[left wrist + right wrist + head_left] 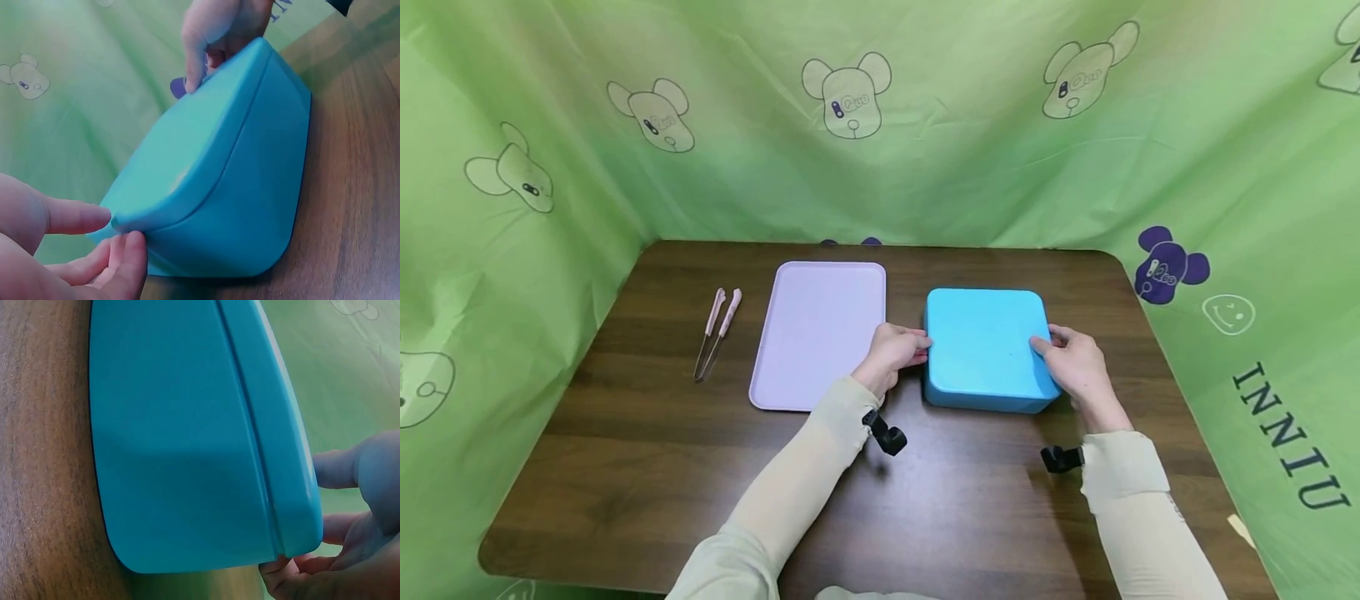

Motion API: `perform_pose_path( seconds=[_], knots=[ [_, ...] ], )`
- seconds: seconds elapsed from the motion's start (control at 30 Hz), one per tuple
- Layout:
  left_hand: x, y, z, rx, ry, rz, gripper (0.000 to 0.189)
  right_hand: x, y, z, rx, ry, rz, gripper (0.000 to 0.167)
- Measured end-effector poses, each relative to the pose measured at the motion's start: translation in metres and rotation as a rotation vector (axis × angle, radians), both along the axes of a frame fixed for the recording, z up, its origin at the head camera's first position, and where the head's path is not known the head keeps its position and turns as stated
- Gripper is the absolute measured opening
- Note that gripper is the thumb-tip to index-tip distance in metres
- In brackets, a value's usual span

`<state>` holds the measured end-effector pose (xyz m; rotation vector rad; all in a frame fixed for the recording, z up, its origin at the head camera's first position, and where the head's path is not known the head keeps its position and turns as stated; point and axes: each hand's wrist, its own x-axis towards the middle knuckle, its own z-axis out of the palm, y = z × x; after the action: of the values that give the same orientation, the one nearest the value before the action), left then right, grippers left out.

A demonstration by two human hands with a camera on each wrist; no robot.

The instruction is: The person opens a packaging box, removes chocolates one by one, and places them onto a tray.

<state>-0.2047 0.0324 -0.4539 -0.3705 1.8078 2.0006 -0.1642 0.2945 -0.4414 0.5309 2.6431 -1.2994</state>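
Observation:
A blue lidded box (992, 396) stands on the table, right of the middle. Its lid (988, 337) sits level on top, and a thin seam runs below the lid's rim in both wrist views. My left hand (891, 348) holds the lid's left edge, its thumb at the top rim and fingertips (134, 244) at the seam. On the opposite side my right hand (1075, 362) grips the lid's right edge, with the thumb on top and the fingers (281, 575) curled beneath the rim. The box's contents are hidden.
A flat lilac tray (820, 333) lies left of the box, partly under my left forearm. Farther left are tongs (715, 333) with pink handles. A green printed curtain (955, 167) hangs around the brown wooden table (625, 467).

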Motion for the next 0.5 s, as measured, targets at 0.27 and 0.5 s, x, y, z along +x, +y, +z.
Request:
perform_pose_path(
  seconds=[0.27, 0.5],
  knots=[
    [-0.0030, -0.0001, 0.0023, 0.049, -0.055, 0.011, 0.031, 0.0009, 0.0005, 0.0024, -0.018, 0.001, 0.040, 0.069],
    [-0.0033, -0.0003, 0.0029, 0.052, -0.059, -0.027, 0.035, 0.0009, 0.0036, 0.0014, -0.088, -0.013, 0.033, 0.068]
  ],
)
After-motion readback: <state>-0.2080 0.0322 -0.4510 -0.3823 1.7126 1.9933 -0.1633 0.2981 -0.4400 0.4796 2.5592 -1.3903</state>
